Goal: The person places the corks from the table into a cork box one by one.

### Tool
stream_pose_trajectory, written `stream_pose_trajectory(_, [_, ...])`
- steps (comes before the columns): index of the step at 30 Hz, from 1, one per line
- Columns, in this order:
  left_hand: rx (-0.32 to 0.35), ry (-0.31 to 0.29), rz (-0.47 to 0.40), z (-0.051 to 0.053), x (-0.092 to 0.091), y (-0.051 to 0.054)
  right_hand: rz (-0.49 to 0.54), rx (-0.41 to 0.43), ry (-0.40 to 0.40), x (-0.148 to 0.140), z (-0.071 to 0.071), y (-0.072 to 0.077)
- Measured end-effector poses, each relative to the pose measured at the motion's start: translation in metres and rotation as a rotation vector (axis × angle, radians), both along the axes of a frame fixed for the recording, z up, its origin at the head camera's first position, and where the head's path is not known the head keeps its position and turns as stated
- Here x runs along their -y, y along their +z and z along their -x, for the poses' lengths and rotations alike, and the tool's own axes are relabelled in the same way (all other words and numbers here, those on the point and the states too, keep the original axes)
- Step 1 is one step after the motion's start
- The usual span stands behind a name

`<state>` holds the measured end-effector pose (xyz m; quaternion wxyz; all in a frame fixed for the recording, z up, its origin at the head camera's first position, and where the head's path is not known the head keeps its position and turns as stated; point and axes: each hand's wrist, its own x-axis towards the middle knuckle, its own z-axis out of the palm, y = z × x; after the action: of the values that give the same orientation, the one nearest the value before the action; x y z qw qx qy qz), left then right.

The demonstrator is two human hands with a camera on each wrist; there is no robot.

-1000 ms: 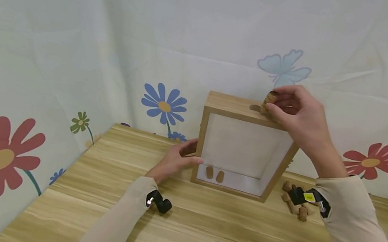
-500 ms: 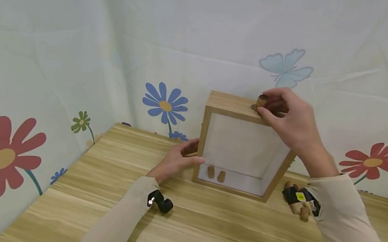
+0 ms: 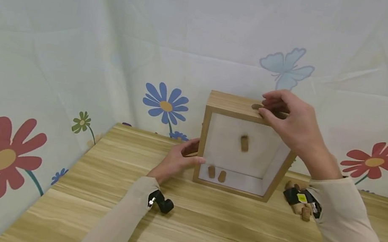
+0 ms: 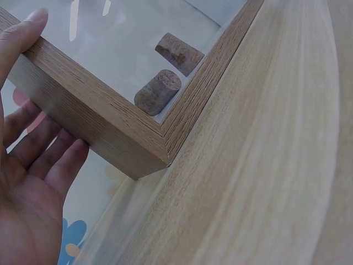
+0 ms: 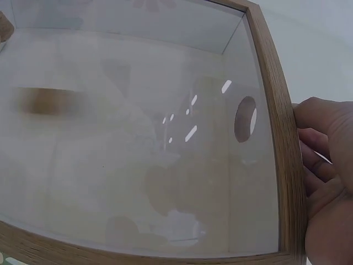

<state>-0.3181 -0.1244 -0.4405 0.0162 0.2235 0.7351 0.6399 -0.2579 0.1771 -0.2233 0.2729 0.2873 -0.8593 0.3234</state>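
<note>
1. From where I stand, a wooden box (image 3: 231, 114) with a clear front is upright on the table (image 3: 176, 229), its pale inside plain to see
2. The person's left hand (image 3: 180, 159) grips the box low on its left side, thumb over the edge of the front frame and the fingers against the side and back
3. The right hand (image 3: 291, 116) is above the top right part of the box, just beside the hole (image 3: 256, 106) in the top; its fingers are loosely bent, with a gap between them and the thumb, and I cannot tell how firmly the thumb touches the wood
4. One cork (image 3: 244, 143) is in mid-air inside the box, a little below the hole, tilted slightly
5. Two more corks (image 3: 222, 176) are on the box floor near its left corner, close together
6. A small heap of corks (image 3: 305, 213) is on the table to the right of the box, partly hidden by the black wrist camera (image 3: 294, 196) at the right sleeve (image 3: 348, 232)
7. Behind the table hangs a pale cloth (image 3: 193, 31) printed with a light blue butterfly (image 3: 287, 68), a blue flower (image 3: 165, 106) and red flowers (image 3: 3, 159)
</note>
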Motion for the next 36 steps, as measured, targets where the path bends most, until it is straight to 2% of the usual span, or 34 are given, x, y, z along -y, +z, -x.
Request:
stream_pose_trajectory(7, [0.004, 0.001, 0.008, -0.002, -0.001, 0.001, 0.036, -0.021, -0.004, -0.010, -0.013, -0.002])
stream_pose_trajectory(15, [-0.004, 0.001, -0.002, -0.003, 0.000, 0.003, 0.084, -0.094, -0.101, -0.034, -0.034, -0.007])
stream_pose_trajectory(21, [-0.002, 0.010, 0.001, -0.004, 0.002, 0.004, 0.186, -0.150, -0.152, -0.055, -0.041, -0.017])
stream_pose_trajectory(24, [0.001, 0.016, -0.004, -0.003, 0.003, 0.004, 0.278, -0.128, -0.159, -0.066, -0.041, -0.023])
stream_pose_trajectory(27, [0.001, 0.017, -0.003, -0.003, 0.003, 0.004, 0.342, -0.068, -0.178, -0.076, -0.042, -0.031])
stream_pose_trajectory(36, [0.026, 0.021, 0.000, -0.007, 0.004, 0.003, 0.292, 0.081, -0.276, -0.101, -0.041, -0.067])
